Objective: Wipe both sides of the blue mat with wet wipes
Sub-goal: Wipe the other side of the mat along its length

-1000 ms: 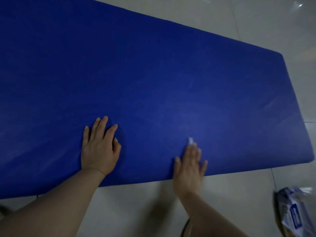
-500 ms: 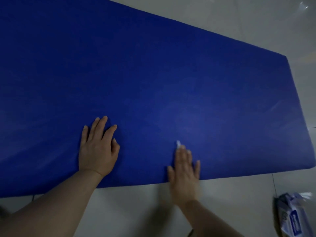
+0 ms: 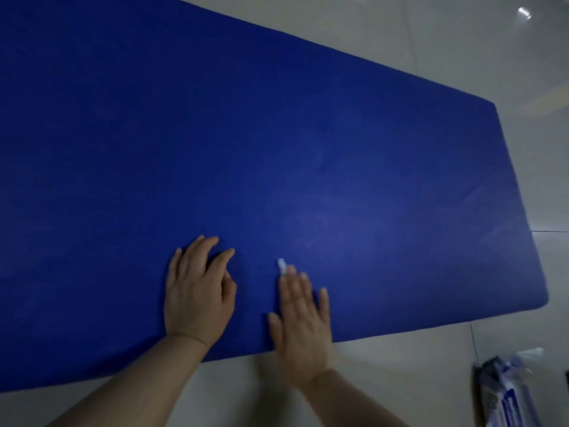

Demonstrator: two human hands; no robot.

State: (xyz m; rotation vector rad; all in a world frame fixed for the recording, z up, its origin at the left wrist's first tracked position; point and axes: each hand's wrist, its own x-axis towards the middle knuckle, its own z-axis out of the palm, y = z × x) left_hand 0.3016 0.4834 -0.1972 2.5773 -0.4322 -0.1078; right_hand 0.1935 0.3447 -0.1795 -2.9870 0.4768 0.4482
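Right hand (image 3: 303,326), shifted: a second ago it lay further right along the mat's near edge; it now sits close beside the left hand, the white tip under its fingers carried along with it.

Blue mat (image 3: 277,149): largest item. Lies flat on the pale tiled floor (image 3: 400,380), long axis running from the left edge of view to a rounded right end. Faint lighter sheen on the surface ahead of the right hand, probably dampness from wiping. Underside not visible.

Left hand (image 3: 198,298): palm down on the mat near its near edge, fingers spread and slightly arched, gripping nothing. Unmoved; appears to pin the mat.

Right hand: flat, fingers straight and together, heel over the mat's near edge, pressing the wipe down.

Wipes packet (image 3: 505,392): on the floor beyond the mat's near right corner, well apart from both hands.

Wet wipe (image 3: 280,264): smallest; only a white tip shows past the right fingertips, the rest hidden beneath the palm.

Step in hand, as judged: wiping the upper face along the near edge. To do it well, keep the palm flat, overlap strokes, hold the left hand firm so the mat does not creep, then work out toward the far edge before flipping.
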